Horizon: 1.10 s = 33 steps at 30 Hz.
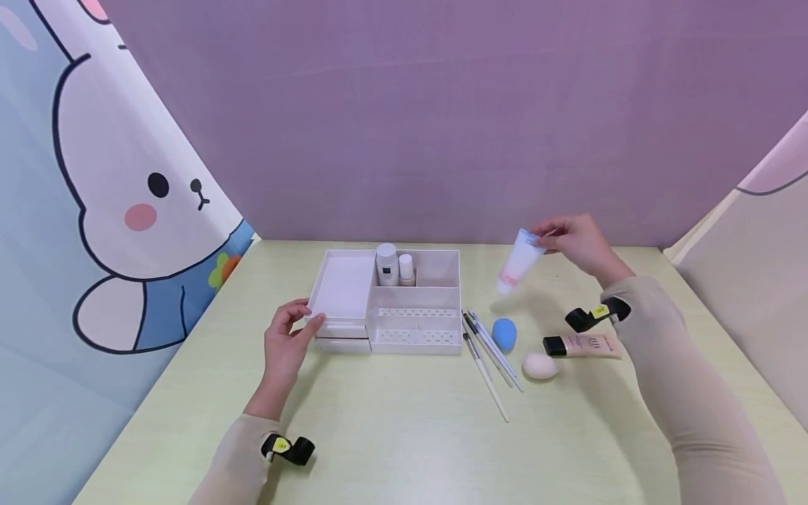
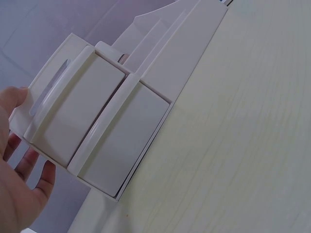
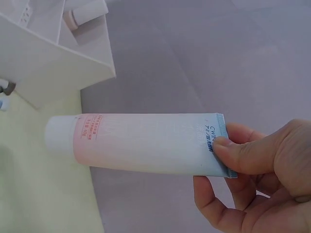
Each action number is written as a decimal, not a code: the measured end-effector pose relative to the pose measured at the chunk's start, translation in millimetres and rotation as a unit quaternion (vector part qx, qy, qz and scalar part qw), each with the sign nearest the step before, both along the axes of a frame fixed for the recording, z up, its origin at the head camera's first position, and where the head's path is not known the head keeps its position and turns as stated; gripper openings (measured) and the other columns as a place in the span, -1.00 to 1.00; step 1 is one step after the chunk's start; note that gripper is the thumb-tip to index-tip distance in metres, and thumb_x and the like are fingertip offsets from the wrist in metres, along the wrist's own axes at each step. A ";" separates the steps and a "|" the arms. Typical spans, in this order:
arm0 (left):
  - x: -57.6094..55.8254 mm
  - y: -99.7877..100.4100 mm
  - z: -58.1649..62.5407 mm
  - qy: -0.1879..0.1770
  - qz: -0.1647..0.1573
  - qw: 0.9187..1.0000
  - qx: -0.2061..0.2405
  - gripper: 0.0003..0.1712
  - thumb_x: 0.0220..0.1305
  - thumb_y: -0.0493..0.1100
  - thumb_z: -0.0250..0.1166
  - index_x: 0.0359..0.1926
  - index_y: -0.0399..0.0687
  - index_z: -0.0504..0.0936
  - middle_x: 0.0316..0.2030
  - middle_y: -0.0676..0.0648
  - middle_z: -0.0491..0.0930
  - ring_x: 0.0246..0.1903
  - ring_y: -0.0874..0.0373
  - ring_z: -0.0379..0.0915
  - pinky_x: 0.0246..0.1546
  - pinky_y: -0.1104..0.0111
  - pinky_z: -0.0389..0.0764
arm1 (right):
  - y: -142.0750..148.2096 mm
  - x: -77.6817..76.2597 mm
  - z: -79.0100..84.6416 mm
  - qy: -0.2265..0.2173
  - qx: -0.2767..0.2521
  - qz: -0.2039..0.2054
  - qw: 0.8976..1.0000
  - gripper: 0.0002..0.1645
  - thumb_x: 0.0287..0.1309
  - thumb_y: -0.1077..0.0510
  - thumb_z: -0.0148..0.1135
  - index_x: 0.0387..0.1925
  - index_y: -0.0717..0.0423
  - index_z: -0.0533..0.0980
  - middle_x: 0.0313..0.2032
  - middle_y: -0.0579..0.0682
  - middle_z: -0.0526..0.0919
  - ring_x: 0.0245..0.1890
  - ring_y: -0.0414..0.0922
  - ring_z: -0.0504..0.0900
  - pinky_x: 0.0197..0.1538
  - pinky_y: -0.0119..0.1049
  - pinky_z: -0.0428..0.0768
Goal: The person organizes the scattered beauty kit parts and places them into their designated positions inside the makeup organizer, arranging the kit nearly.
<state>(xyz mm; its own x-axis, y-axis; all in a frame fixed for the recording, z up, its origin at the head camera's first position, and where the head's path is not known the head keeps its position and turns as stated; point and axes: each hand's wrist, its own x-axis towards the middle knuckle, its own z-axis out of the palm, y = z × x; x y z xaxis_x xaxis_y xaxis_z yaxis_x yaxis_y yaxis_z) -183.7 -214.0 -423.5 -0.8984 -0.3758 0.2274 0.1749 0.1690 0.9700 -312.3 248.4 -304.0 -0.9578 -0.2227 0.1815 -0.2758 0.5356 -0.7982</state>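
Tube [image 1: 519,262], pinched by right hand [image 1: 581,244], hangs clear of organizer [image 1: 344,284], whose edge left hand [image 1: 287,342] grips.

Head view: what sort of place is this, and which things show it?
Probably a staged filming corner: a plain purple cloth behind, a rabbit-print cloth on the left, and small black cameras worn over the sleeves.

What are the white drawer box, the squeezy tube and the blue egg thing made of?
The white drawer box looks like smooth hard plastic, slightly shiny, with thin, straight-edged walls. The squeezy tube is probably soft plastic with a satin finish: its end is pressed flat and ridged. The blue egg thing looks matte, maybe sponge foam, but it's too small to see any pores.
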 end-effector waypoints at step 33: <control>0.1 2.6 1.9 0.002 0.001 1.000 0.004 -0.72 0.27 -0.32 0.37 -0.13 -0.39 0.47 0.14 -0.14 0.50 -0.02 0.28 0.40 -0.21 0.55 0.48 | -52.0 -3.6 41.0 0.004 -0.033 0.023 0.999 -0.73 0.24 0.42 0.23 -0.04 0.46 0.60 -0.19 0.25 0.65 -0.33 -0.17 0.61 -0.23 -0.32 0.68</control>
<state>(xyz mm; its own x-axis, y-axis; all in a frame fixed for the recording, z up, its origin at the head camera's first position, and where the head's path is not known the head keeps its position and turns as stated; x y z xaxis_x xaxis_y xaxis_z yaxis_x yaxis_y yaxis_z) -183.6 -211.4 -421.6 -0.8967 -0.3799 0.2273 0.1780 0.1608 0.9708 -316.0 196.4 -263.0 -0.9456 -0.2535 0.2038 -0.3044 0.4690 -0.8290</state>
